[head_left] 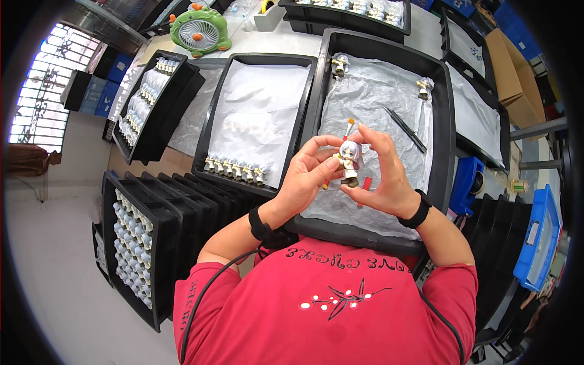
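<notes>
Lavender-haired, white-clad plastic figurine [348, 163]: long axis head farther, feet nearer; clamped between both hands, left hand [311, 169] pinching one side, right hand [387, 176] spanning head to feet.

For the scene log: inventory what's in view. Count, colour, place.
work tray: 1, black, centre
left tray: 1, black, left centre
held figurine: 1, pale-haired, centre
brush: 1, orange-tipped, beside held figurine
loose figurines: 2, pale, work tray's far end
slim tools: count unclear, black, work tray
figurine row: about seven, pale, left tray
stacked trays: several, black, lower left
fan: 1, green, far left
carton: 1, brown, far right
shirt: 1, red, bottom
left hand: 1, bare, on held figurine
right hand: 1, bare, likewise
</notes>
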Action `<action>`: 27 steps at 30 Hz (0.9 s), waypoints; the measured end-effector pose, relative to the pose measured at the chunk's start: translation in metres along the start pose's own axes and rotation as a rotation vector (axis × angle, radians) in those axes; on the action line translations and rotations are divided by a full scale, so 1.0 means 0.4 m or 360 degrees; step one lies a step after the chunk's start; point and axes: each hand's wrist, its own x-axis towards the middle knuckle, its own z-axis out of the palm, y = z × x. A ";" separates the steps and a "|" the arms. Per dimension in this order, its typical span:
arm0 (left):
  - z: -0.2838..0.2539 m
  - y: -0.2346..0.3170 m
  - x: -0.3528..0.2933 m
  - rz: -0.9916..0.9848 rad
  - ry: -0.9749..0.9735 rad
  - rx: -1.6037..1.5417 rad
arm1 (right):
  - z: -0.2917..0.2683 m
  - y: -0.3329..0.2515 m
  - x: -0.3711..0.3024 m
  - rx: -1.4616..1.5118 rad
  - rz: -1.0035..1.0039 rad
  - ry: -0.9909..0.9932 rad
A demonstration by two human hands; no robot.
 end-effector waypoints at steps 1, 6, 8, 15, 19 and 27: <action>0.001 0.001 0.001 -0.0030 -0.0015 -0.0013 | -0.002 0.001 0.000 -0.0041 -0.0013 -0.0028; -0.025 -0.025 0.004 -0.0113 0.0048 -0.0054 | 0.003 0.005 0.004 -0.0140 -0.0144 -0.0064; -0.025 -0.025 0.006 -0.0114 0.0015 -0.0040 | 0.004 0.004 0.003 -0.0147 -0.0171 -0.0083; -0.015 0.008 0.010 -0.0254 -0.0265 -0.0249 | 0.005 0.004 -0.001 -0.0015 -0.0102 -0.0112; -0.011 0.015 0.011 -0.0334 -0.0310 -0.0367 | 0.010 0.003 -0.003 0.0045 -0.0033 -0.0091; -0.009 0.014 0.018 -0.0377 -0.0374 -0.0360 | 0.007 -0.003 -0.004 0.0128 0.0144 -0.0096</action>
